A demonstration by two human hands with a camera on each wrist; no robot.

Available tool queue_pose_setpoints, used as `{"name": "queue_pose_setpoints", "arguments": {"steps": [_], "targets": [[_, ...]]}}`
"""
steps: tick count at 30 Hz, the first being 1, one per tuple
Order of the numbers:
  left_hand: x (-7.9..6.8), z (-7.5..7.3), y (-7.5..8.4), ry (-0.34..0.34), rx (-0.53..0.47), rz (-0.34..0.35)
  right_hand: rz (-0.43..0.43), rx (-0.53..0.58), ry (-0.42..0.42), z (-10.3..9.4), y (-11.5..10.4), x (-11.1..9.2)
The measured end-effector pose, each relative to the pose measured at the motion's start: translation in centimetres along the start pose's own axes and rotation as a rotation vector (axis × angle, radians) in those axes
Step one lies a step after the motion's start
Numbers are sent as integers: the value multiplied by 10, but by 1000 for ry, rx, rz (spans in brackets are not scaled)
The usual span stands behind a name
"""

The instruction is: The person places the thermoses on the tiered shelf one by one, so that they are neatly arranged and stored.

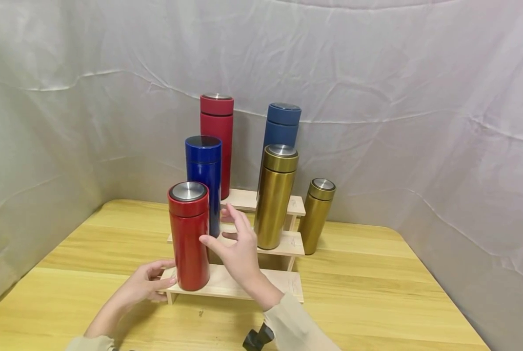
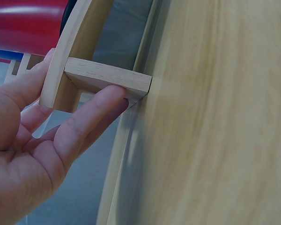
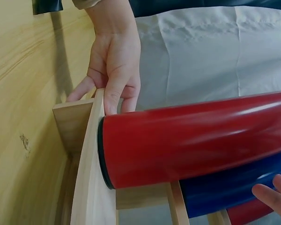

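Observation:
A red thermos flask [image 1: 190, 248] with a silver-topped lid stands upright at the left end of the lowest step of a wooden stepped stand [image 1: 261, 282]. My left hand [image 1: 145, 282] holds that step's left end; in the left wrist view, its fingers [image 2: 91, 115] touch the short support leg. Beside the red flask, my right hand [image 1: 239, 243] is raised with fingers spread and nothing in them. A blue flask [image 1: 205, 180] and a gold flask [image 1: 276, 204] occupy the middle step. On the top step are a crimson flask [image 1: 217, 141] and a matte blue flask [image 1: 281, 129], partly hidden.
A shorter gold flask [image 1: 317, 214] stands right of the stand. The wood-grain table [image 1: 367, 292] meets pale cloth [image 1: 375, 97] hanging behind and at both sides. Near the right sleeve, a small black object [image 1: 258, 337] shows at the front.

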State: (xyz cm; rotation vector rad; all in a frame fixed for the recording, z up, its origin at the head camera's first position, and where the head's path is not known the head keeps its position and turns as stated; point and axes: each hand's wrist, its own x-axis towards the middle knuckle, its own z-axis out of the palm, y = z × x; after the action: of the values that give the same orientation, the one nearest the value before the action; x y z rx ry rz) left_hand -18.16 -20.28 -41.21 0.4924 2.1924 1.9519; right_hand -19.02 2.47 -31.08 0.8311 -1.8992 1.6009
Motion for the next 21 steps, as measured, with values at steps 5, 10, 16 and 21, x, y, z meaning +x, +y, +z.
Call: {"name": "queue_pose_setpoints", "arguments": {"steps": [5,10,16,21], "targets": [[0,0,0,-1,-4,-3,-23,-1,7,-5,2,-3],[0,0,0,4,3,-6,-36,25,13,-11,6,-8],[0,-1,0,1,11,-3,-44,9,10,-20,1,-9],[0,0,0,-5,-1,-4,-43,-10,14,-29,-22,-9]]}}
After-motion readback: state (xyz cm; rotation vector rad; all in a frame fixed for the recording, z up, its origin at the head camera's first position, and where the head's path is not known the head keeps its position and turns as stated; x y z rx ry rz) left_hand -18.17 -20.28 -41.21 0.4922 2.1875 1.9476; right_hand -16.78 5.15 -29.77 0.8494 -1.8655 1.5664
